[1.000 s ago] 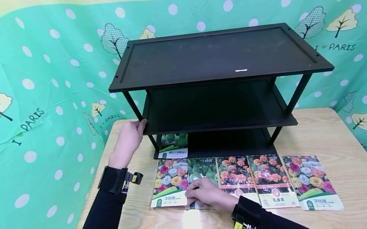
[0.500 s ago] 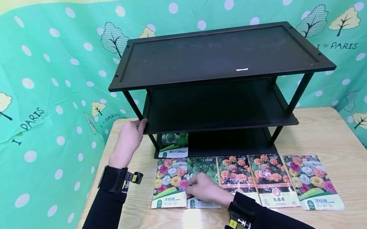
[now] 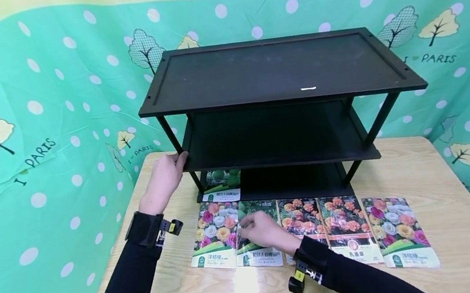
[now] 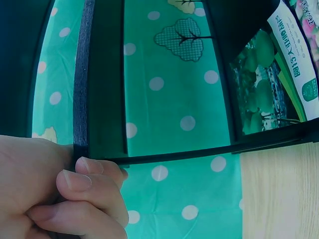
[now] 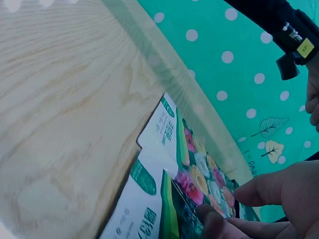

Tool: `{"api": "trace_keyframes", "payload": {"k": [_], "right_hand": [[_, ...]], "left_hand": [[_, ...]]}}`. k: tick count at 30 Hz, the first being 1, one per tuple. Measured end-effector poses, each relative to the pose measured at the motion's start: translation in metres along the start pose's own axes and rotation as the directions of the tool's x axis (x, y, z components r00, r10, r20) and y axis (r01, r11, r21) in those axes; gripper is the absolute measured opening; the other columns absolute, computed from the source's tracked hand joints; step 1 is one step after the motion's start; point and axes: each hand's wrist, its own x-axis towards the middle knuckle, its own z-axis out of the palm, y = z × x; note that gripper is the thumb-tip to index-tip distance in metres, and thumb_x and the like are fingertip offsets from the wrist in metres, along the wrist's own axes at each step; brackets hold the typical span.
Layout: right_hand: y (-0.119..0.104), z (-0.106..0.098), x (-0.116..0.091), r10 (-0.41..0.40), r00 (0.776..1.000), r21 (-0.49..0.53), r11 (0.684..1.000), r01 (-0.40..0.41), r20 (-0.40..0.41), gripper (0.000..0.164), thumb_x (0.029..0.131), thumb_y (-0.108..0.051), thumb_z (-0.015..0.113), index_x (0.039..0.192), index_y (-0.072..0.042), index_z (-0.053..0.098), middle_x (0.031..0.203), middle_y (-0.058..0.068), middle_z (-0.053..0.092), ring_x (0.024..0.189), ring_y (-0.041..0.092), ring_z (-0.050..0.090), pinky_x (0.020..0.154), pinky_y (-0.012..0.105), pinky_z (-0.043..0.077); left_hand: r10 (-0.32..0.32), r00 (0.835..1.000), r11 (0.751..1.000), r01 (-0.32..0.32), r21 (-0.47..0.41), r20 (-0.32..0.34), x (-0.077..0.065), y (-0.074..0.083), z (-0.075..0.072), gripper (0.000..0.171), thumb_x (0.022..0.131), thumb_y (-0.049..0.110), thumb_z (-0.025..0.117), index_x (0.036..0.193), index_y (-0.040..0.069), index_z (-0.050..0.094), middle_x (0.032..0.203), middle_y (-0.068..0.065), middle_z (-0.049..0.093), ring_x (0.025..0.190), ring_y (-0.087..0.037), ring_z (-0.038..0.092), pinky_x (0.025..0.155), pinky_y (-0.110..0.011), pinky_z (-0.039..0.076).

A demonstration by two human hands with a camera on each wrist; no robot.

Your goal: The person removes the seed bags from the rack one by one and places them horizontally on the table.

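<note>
My left hand [image 3: 166, 178] grips the left front corner of the black three-tier shelf rack [image 3: 269, 70], by the middle tier; in the left wrist view its fingers [image 4: 94, 199] curl at the post. My right hand [image 3: 263, 231] is over the green gourd seed packet [image 3: 261, 258], with fingers bent near the right edge of a mixed-flower seed packet [image 3: 212, 233]. In the right wrist view, thumb and forefinger stand apart above the flower packet [image 5: 199, 172]; whether a fingertip touches it I cannot tell. Another gourd seed packet [image 3: 222, 195] lies on the bottom tier's left end.
Two orange marigold seed packets [image 3: 347, 221] and another mixed-flower packet [image 3: 399, 233] continue the row to the right on the wooden table [image 3: 440, 176]. A green dotted curtain [image 3: 64, 192] surrounds the table's back and sides. A small white mark [image 3: 308, 88] shows on the top tier.
My right hand has moved away from the packets' lower edge, uncovering the gourd packet's label. The left flower packet has shifted slightly left. My left hand stays on the rack.
</note>
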Motion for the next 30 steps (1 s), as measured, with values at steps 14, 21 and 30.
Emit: {"api": "trace_keyframes", "payload": {"k": [14,21,30], "right_hand": [[-0.028,-0.046,-0.021,-0.114,0.993,-0.388,0.914,0.119,0.036,0.061,0.100,-0.043,0.068,0.146,-0.005,0.055,0.142,0.019,0.060,0.115,0.038,0.064,0.100,0.051,0.053],[-0.017,-0.052,-0.048,-0.367,0.930,-0.725,0.647,0.235,-0.026,0.083,0.094,-0.069,0.061,0.151,-0.011,0.051,0.156,0.022,0.046,0.143,0.045,0.044,0.110,0.067,0.041],[0.018,-0.050,-0.064,-0.458,0.886,-0.818,0.537,0.205,-0.078,0.090,0.091,-0.082,0.049,0.150,-0.014,0.053,0.161,0.021,0.040,0.146,0.046,0.041,0.108,0.068,0.041]], "left_hand": [[-0.020,0.999,1.000,0.021,-0.013,0.035,0.001,-0.003,-0.002,0.038,0.114,0.022,0.040,0.107,-0.001,0.069,0.061,-0.002,0.040,0.046,-0.016,0.042,0.045,-0.026,0.035],[-0.010,0.999,1.000,0.011,-0.006,0.042,0.000,-0.002,-0.004,0.044,0.114,0.023,0.040,0.089,0.002,0.069,0.059,-0.002,0.040,0.047,-0.018,0.043,0.046,-0.027,0.035],[0.003,1.000,1.000,-0.003,-0.014,0.013,-0.001,0.000,-0.001,0.050,0.114,0.027,0.040,0.071,0.007,0.058,0.057,-0.001,0.036,0.046,-0.019,0.040,0.046,-0.028,0.034]]}}
